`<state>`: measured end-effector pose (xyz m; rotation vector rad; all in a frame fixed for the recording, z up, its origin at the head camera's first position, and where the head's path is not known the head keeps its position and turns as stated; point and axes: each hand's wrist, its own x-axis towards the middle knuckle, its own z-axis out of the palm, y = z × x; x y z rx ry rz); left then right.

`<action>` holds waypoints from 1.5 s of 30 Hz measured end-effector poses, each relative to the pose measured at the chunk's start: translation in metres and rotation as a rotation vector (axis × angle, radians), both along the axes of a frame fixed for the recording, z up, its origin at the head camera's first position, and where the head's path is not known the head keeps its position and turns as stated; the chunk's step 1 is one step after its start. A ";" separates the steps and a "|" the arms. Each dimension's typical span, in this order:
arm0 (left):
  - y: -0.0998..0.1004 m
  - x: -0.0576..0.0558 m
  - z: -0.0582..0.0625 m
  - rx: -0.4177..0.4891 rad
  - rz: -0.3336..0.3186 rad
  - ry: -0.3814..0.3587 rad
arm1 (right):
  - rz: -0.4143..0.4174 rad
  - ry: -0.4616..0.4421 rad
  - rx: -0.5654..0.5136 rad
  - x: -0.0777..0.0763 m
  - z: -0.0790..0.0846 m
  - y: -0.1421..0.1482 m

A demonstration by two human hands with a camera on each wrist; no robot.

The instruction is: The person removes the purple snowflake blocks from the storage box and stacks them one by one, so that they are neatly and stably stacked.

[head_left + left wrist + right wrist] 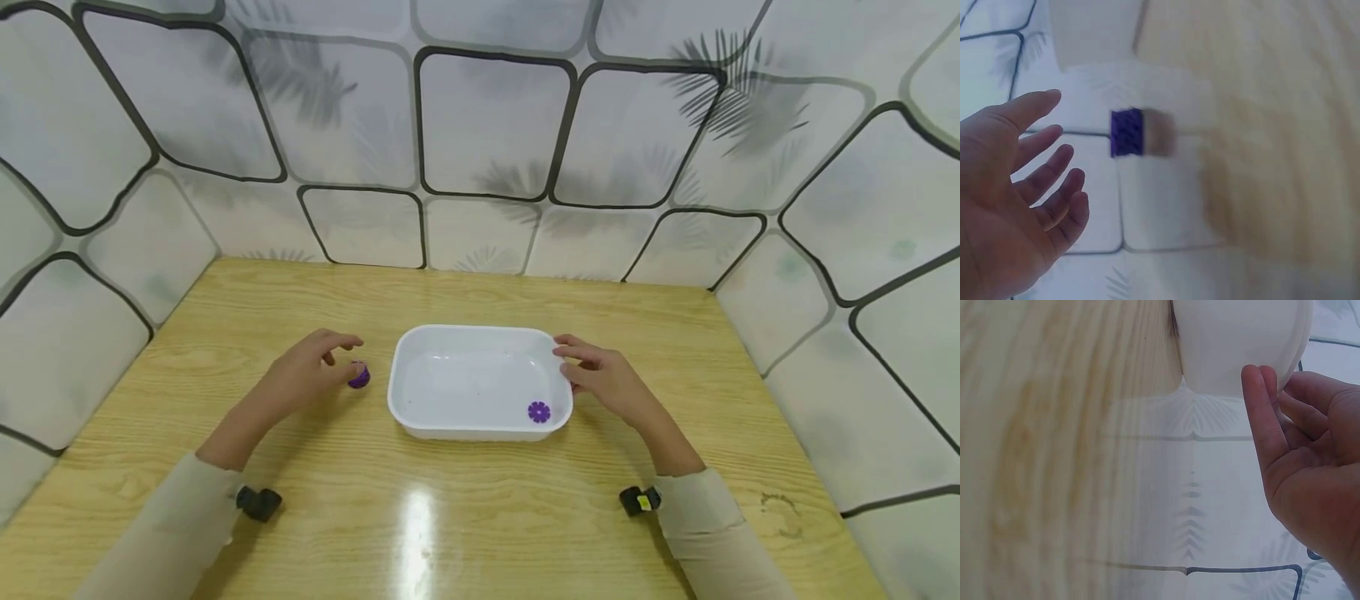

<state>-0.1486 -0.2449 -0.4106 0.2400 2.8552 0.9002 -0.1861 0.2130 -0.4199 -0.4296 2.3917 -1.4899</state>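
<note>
A white rectangular tray (480, 383) stands on the table. In it, at the near right corner, lies a flat purple notched disc (539, 412), flower-shaped. My right hand (603, 379) holds the tray's right end, fingertips over the rim. The right wrist view shows this hand (1310, 444) with digits against the outer wall and others behind the rim. To the left of the tray, a short purple cylinder (1127, 132) with a notched side stands on the table. My left hand (311, 371) is beside it, its fingers spread and slightly bent, holding nothing.
The wooden table (480, 517) has a glossy surface that reflects light. Patterned panels (487, 125) enclose it at the back and along both sides. A small black device (258, 503) sits at the left wrist, another (640, 501) at the right.
</note>
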 end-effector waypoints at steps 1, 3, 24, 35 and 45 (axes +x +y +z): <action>0.004 0.000 0.004 0.018 -0.010 0.018 | 0.000 0.000 -0.001 0.000 0.000 0.000; 0.016 -0.001 0.011 0.058 -0.037 0.054 | 0.000 -0.004 -0.002 0.000 0.000 0.000; 0.165 -0.030 0.002 0.223 -0.391 0.030 | 0.019 -0.010 -0.019 -0.001 -0.002 -0.004; 0.204 -0.047 -0.014 0.088 -0.538 -0.054 | 0.025 -0.004 -0.025 -0.002 -0.001 -0.002; 0.223 -0.049 -0.024 -0.103 -0.651 -0.046 | 0.024 0.019 -0.021 0.000 0.002 -0.001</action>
